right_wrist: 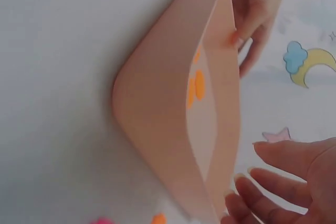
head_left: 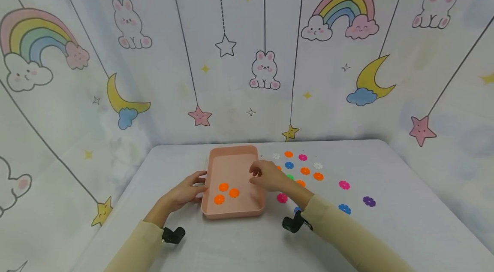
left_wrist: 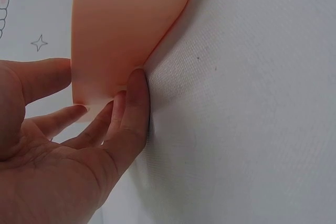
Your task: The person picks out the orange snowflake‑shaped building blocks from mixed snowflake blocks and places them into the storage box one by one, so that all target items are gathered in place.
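A shallow pink tray (head_left: 233, 161) stands on the white table, holding three orange flower-shaped discs (head_left: 233, 193) near its front left. At its left wall, my left hand (head_left: 183, 191) grips the side; in the left wrist view a digit passes behind the rim of the tray wall (left_wrist: 126, 19) while other fingertips press the outside down by the table. My right hand (head_left: 273, 176) hovers over the tray's right edge, its fingers loosely bent. Between the fingers of the right hand (right_wrist: 286, 184) nothing shows in the right wrist view.
Right of the tray lie several loose discs, among them a pink one (head_left: 344, 185), a purple one (head_left: 369, 201), a blue one (head_left: 344, 209) and a white one (head_left: 318, 165). My right forearm covers part of them. A patterned curtain (head_left: 231, 92) hangs behind the table.
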Available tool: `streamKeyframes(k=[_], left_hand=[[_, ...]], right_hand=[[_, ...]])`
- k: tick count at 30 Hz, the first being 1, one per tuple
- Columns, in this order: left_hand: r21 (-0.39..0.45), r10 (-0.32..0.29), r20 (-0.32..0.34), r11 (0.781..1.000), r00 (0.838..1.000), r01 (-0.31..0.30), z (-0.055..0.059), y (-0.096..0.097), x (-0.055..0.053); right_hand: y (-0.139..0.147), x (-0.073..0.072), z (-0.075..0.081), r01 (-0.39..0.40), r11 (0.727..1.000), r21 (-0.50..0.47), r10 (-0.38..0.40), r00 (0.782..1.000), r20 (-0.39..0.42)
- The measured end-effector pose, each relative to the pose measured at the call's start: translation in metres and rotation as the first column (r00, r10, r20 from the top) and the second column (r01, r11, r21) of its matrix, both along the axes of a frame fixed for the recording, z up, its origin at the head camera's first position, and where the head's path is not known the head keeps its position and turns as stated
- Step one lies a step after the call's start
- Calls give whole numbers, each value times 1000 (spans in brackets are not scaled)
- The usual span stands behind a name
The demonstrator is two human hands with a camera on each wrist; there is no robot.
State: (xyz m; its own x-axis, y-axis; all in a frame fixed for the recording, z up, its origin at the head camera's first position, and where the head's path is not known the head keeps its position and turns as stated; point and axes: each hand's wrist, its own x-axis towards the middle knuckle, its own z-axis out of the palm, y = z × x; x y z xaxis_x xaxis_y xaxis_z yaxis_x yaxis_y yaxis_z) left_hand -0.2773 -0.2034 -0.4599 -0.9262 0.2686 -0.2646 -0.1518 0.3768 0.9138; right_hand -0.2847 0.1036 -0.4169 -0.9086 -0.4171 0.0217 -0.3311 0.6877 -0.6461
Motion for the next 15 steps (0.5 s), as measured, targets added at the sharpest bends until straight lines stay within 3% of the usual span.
streamKeyframes(k=[8, 15], left_hand=[[31, -6, 1, 999, 1000, 6, -4, -2, 0], [34, -12, -7, 999, 1000, 12, -2, -2, -1]], right_hand=[[60, 3, 11, 0, 1000, -6, -1, 997, -79], [114, -6, 8, 9, 1000, 27, -4, 988, -152]])
